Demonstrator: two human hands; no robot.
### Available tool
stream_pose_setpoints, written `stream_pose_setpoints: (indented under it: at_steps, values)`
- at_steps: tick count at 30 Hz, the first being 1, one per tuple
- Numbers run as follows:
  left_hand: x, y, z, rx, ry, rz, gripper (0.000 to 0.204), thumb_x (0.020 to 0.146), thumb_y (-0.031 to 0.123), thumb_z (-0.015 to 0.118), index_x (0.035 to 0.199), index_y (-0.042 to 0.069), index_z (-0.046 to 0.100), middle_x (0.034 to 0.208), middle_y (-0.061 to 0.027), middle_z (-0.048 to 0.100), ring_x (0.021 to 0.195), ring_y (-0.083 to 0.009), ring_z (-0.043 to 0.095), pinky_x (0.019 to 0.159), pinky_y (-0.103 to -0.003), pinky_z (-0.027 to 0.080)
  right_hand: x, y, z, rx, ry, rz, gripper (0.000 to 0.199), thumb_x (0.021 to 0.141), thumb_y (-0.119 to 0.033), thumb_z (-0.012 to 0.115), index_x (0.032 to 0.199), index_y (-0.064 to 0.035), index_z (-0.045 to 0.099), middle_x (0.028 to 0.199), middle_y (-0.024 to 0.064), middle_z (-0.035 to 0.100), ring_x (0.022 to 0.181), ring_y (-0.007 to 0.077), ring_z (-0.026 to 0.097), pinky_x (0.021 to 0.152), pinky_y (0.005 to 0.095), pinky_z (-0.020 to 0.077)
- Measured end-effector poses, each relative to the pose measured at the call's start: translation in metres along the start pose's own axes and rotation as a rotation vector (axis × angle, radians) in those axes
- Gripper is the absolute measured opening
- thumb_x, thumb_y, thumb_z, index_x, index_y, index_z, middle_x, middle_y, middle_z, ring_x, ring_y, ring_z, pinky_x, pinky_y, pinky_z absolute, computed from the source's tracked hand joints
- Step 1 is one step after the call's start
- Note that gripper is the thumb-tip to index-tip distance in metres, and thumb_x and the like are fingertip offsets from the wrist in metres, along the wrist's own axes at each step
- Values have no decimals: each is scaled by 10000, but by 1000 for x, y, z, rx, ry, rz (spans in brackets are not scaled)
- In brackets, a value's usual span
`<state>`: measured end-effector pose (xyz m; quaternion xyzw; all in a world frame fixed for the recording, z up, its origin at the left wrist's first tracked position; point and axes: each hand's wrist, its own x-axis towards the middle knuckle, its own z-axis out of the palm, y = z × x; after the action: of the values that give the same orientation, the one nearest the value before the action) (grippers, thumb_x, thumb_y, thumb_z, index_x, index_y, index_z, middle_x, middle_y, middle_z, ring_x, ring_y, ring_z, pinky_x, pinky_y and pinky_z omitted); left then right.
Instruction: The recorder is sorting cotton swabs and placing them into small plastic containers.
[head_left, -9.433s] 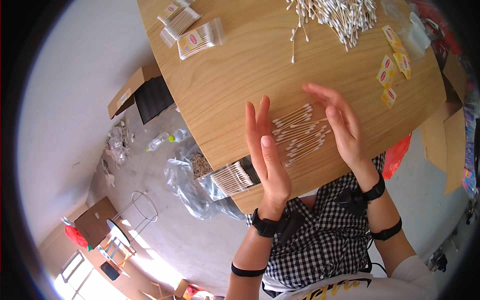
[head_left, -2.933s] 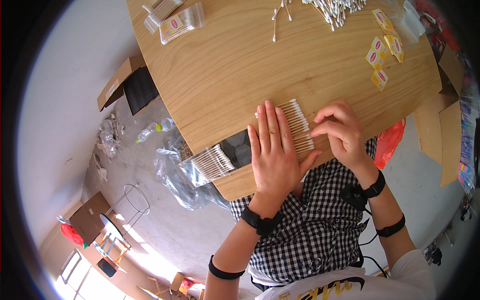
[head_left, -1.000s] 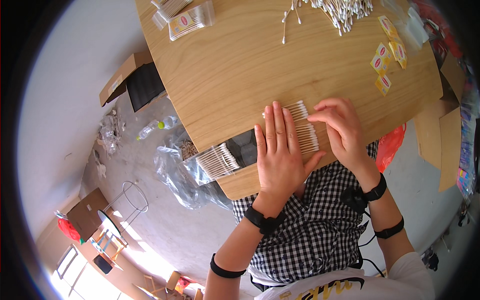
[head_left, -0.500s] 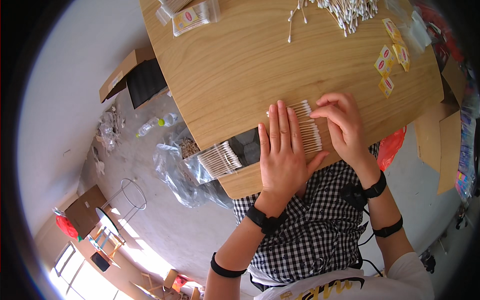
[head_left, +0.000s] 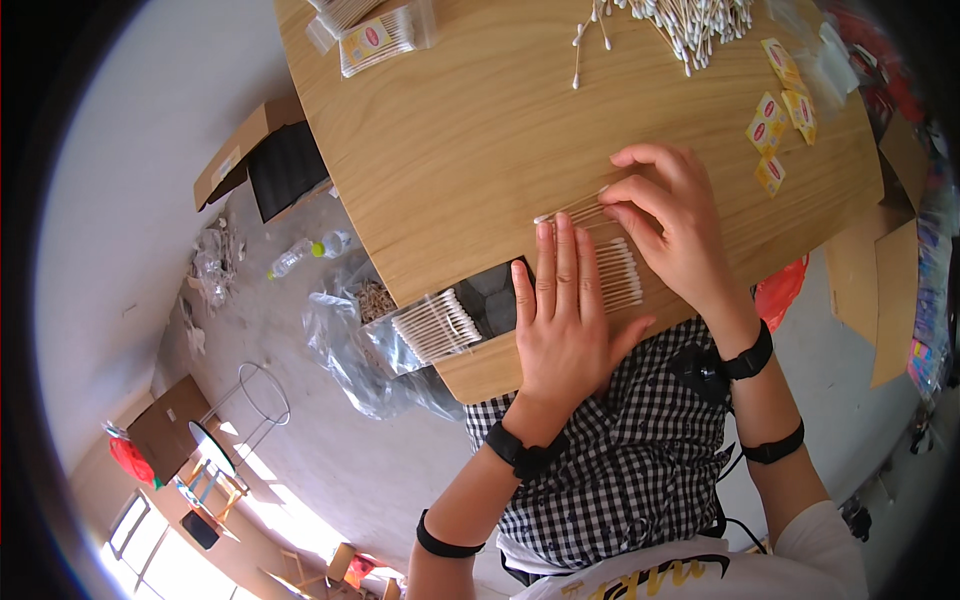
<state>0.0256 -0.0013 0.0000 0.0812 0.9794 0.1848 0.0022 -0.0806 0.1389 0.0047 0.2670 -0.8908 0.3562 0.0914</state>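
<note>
My left hand (head_left: 563, 320) lies flat, fingers stretched out, over a neat row of cotton swabs (head_left: 620, 272); their white tips stick out to its right. My right hand (head_left: 668, 220) is beside it, thumb and forefinger pinched at the right ends of a few cotton swabs (head_left: 570, 211), which lie apart on the far side of the row. Left of my left hand is a dark pad (head_left: 493, 298). Beyond that, a clear bag (head_left: 408, 358) with a row of swabs in it reaches over the table's left edge.
On the wooden table (head_left: 450, 150), a loose heap of cotton swabs (head_left: 700, 30) lies at the far side. Filled swab bags (head_left: 385, 38) are at the far left, yellow cards (head_left: 768, 125) at the right. Cardboard boxes (head_left: 250, 150), plastic bottles (head_left: 295, 257) and plastic film (head_left: 345, 350) are on the floor.
My right hand has moved away from me with a few cotton swabs, which now lie apart from the row. My left hand has stayed nearly in place.
</note>
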Motion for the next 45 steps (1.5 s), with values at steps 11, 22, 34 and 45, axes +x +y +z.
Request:
stream_pose_setpoints:
  at_steps: [11,22,34,45]
  values:
    - [-11,2,-10,11,-134,-10,1091,801,691,555,1458,-124,247,1536,-305,233,1464,-413,170,1153,-586,108,-10,3,-18,61,36,99,131,787,-44,707,891,-75,633,1096,69,601,1018,285,542,867,399,441]
    - [-13,2,-4,102,-126,11,1074,815,709,505,1439,-135,277,1519,-315,259,1448,-418,214,1151,-582,159,-14,8,-13,-39,63,96,143,765,-19,701,836,-73,589,1068,59,599,1017,284,545,864,402,435]
    - [-13,0,-1,98,-117,17,1073,822,720,481,1435,-139,286,1519,-315,261,1451,-413,211,1157,-577,144,-13,-12,-24,-40,-176,-89,168,687,-4,705,762,-70,570,803,32,538,808,223,540,740,357,459]
    - [-11,2,-2,74,-90,26,1057,824,704,501,1430,-138,295,1514,-315,271,1445,-411,231,1154,-576,161,12,-29,-26,-376,-426,-279,64,679,-79,639,651,-57,587,712,32,551,798,184,561,784,298,451]
